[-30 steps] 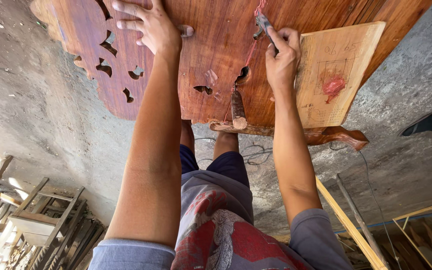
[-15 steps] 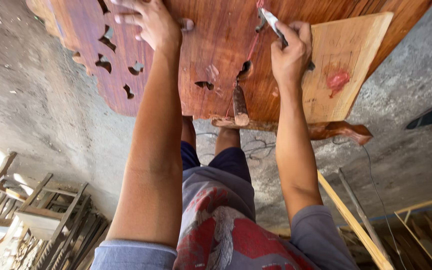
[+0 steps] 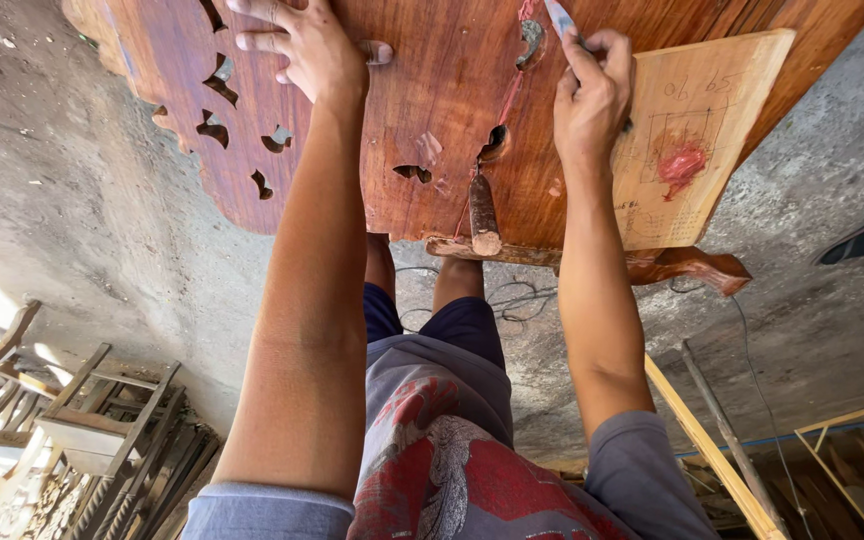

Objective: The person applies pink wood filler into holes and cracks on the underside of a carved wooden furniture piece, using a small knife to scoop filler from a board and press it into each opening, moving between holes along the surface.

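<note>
Concrete floor; both hands (image 3: pixel 307 50) outstretched on carved panel (image 3: pixel 432 100).

Brightness: strong daylight, colours warm on the carved wooden panel (image 3: pixel 432 120).
Source: sun comes in from the left edge, washing out the concrete floor (image 3: pixel 62 250).
Glare: blown-out white patch by the stacked chairs (image 3: pixel 82 430).
Shadows: soft, under the panel and between the forearms.
Focus: sharp mid-frame, shirt softer.
Distortion: wide-angle stretch, arms elongated.
</note>
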The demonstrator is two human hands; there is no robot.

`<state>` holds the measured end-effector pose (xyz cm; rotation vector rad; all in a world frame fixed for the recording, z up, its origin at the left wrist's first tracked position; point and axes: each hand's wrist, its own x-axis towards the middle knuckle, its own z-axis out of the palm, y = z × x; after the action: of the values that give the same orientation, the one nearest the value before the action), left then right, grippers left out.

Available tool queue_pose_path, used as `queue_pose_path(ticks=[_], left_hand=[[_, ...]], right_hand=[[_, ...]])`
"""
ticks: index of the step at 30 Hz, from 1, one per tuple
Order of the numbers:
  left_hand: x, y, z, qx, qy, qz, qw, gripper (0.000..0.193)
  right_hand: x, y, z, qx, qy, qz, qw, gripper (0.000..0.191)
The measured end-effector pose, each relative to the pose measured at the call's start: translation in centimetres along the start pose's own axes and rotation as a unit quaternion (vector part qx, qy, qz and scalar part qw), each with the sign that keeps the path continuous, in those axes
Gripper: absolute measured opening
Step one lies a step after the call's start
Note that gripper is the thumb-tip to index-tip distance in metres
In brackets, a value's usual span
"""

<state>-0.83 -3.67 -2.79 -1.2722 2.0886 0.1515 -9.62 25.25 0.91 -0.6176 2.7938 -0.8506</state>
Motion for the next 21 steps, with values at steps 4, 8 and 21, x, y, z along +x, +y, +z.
queue_pose_path(ticks=[4, 8, 21], left_hand=[[-0.9, 0.3, -2.0, -0.021, 0.013, -0.002, 1.0, 0.106], [-0.4, 0.2, -1.1, 0.007, 0.05, -0.001, 0.999, 0.098], [0.3, -0.2, 0.5, -0.002, -0.027, 0.007, 1.0, 0.134]], right_hand=[[0.1, 0.6, -0.2, 0.035, -0.008, 0.004, 0.999, 0.042], [1.0, 1.1, 0.2, 0.034, -0.03, -0.018, 0.999, 0.043], [0.2, 1.4, -0.6, 0.033, -0.109, -0.021, 0.993, 0.038]])
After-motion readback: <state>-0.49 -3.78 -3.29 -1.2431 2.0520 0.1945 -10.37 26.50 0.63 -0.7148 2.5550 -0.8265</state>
